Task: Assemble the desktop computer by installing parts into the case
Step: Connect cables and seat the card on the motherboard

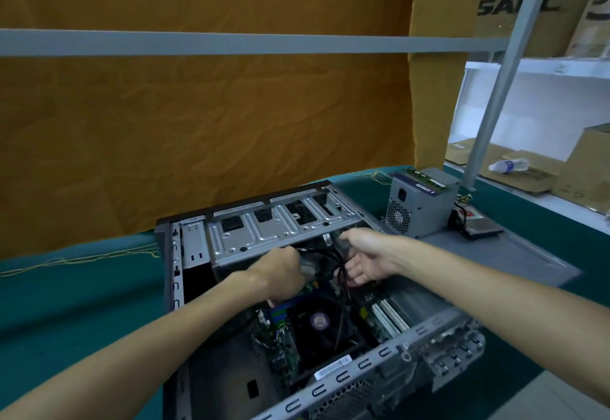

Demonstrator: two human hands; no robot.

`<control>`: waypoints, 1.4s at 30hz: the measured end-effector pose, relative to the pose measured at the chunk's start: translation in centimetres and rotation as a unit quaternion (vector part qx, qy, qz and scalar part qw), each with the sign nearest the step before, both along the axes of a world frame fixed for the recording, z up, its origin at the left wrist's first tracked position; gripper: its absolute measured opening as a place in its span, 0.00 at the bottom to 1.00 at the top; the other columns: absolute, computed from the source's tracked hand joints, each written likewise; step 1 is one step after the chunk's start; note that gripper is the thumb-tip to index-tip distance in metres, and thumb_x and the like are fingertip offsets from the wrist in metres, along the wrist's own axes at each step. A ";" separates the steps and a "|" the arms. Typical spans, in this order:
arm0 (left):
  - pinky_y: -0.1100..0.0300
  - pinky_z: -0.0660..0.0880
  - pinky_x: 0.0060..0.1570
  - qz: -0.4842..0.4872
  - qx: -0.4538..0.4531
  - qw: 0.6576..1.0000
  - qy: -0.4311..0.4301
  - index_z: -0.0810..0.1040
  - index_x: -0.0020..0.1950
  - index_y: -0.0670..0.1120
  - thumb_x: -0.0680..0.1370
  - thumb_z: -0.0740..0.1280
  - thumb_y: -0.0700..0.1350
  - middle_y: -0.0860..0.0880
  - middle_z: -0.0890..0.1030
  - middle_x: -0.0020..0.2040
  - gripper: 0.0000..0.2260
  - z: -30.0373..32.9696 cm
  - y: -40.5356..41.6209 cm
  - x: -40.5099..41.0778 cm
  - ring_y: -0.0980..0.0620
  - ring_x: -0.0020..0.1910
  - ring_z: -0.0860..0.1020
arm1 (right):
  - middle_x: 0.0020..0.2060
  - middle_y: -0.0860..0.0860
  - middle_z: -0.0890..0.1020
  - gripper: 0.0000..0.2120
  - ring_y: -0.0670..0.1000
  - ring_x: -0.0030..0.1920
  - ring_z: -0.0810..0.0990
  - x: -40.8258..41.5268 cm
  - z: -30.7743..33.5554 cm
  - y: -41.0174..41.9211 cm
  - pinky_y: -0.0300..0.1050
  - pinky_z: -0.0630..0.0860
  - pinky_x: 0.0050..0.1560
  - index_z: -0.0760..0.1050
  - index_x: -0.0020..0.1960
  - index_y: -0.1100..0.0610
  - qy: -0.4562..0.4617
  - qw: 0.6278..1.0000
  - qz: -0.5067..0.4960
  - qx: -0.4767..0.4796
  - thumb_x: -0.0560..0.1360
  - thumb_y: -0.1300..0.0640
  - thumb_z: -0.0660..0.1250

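Head view: open case point(439, 327) shows motherboard point(280, 340), fan point(319, 320), tangled cables point(330, 259).

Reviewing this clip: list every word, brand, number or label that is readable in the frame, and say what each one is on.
"SA" then blurred letters, perhaps "SAMC": black print on the cardboard box at top right; not certain.
White barcode sticker on the computer case's near rail: too small to read.
Label on the power supply: too small to read.
Label on the water bottle: blurred.
Sticker on the CPU fan: unreadable.
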State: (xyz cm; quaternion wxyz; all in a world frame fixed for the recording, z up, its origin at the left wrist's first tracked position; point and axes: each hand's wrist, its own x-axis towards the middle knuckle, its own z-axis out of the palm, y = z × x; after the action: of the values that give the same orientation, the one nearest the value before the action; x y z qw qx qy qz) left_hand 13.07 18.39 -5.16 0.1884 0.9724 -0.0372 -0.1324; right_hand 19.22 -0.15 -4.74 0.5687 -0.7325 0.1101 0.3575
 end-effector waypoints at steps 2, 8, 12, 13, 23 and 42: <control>0.59 0.68 0.24 -0.007 0.004 1.000 0.000 0.70 0.37 0.44 0.80 0.61 0.38 0.45 0.77 0.35 0.11 -0.9 -1.2 0.7 0.48 0.28 0.74 | 0.55 0.68 0.80 0.24 0.62 0.52 0.84 0.2 0.0 0.1 0.54 0.80 0.46 0.58 0.76 0.72 0.001 0.999 -0.032 0.041 0.86 0.57 0.49; 0.57 0.68 0.39 -0.069 -0.077 0.994 -0.021 0.72 0.38 0.48 0.84 0.57 0.39 0.41 0.81 0.45 0.15 -2.5 -2.3 3.4 0.46 0.41 0.75 | 0.42 0.69 0.84 0.15 0.64 0.43 0.87 0.6 0.1 0.4 0.53 0.85 0.37 0.65 0.64 0.76 0.002 0.996 0.086 0.002 0.82 0.72 0.47; 0.67 0.67 0.33 -0.078 -0.097 0.992 -0.025 0.71 0.35 0.55 0.84 0.57 0.39 0.55 0.76 0.37 0.19 -3.4 -2.2 4.1 0.57 0.34 0.73 | 0.38 0.65 0.85 0.15 0.59 0.37 0.87 1.0 0.5 0.5 0.51 0.85 0.39 0.66 0.64 0.75 0.012 0.990 0.140 -0.029 0.83 0.70 0.47; 0.67 0.67 0.33 -0.075 -0.107 0.991 -0.021 0.72 0.36 0.54 0.84 0.57 0.39 0.54 0.77 0.37 0.19 -3.5 -2.2 4.1 0.58 0.34 0.73 | 0.38 0.64 0.85 0.16 0.58 0.38 0.87 1.0 0.6 0.5 0.50 0.85 0.40 0.66 0.65 0.75 0.015 0.988 0.150 -0.037 0.84 0.70 0.47; 0.61 0.70 0.29 -0.013 -0.215 0.974 0.075 0.80 0.55 0.39 0.85 0.62 0.48 0.49 0.75 0.34 0.13 -2.4 -2.5 2.6 0.53 0.28 0.71 | 0.39 0.63 0.85 0.13 0.60 0.41 0.86 -1.2 1.0 0.0 0.53 0.84 0.43 0.79 0.52 0.70 -0.226 0.875 0.270 -0.332 0.82 0.66 0.56; 0.60 0.67 0.36 -0.037 -0.108 0.994 0.005 0.70 0.43 0.46 0.87 0.52 0.50 0.48 0.73 0.39 0.16 -1.7 -0.8 2.7 0.56 0.33 0.70 | 0.44 0.53 0.83 0.06 0.57 0.44 0.82 -0.8 5.9 -5.2 0.49 0.75 0.39 0.79 0.50 0.56 -0.507 0.687 0.121 -0.506 0.80 0.55 0.65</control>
State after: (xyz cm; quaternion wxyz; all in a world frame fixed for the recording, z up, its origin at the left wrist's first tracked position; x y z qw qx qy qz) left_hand 15.81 17.55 -6.85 0.2872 0.9438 -0.0858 -0.1392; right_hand 18.38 -5.37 1.17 0.0322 -0.9858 -0.1206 -0.1126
